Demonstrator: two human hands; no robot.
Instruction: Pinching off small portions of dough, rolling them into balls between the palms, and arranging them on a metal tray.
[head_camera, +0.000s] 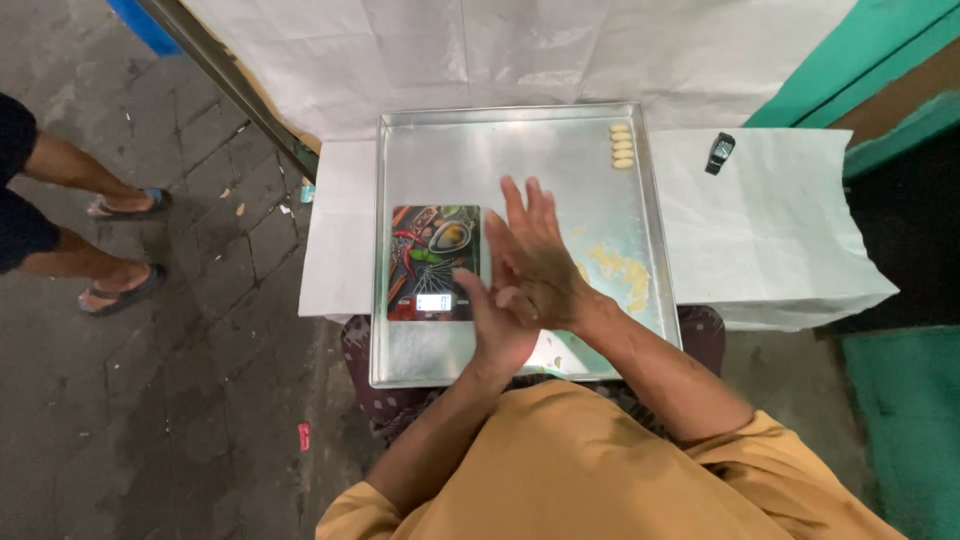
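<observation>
From my remote seat I see a square metal tray (520, 150) filling the centre of the frame, set on a worktop (770, 230) covered in white paper. In the tray's upper right corner sits a short row of small pale dough pieces (621, 145), well apart from the hands. Loose yellowish crumbs (625, 275) are smeared on the tray floor at centre right, just beside the right wrist. A small dark object, perhaps a watch (719, 152), lies on the paper in the upper right of the frame. At the far left edge, another person's legs in sandals (125, 245) stand on the paved ground.

A flat kitchen scale (435, 262) with a colourful spice picture on top lies in the tray at centre left, its small display toward the lower edge. The left hand (497, 325) sits just beside its lower right corner, partly blocking that corner from me. The right hand (535, 250) lies across the left, fingers stretched out and pointing toward the top of the frame, palm pressed against the left palm. Neither hand grips the scale; whether something small is pressed between the palms I cannot tell.
</observation>
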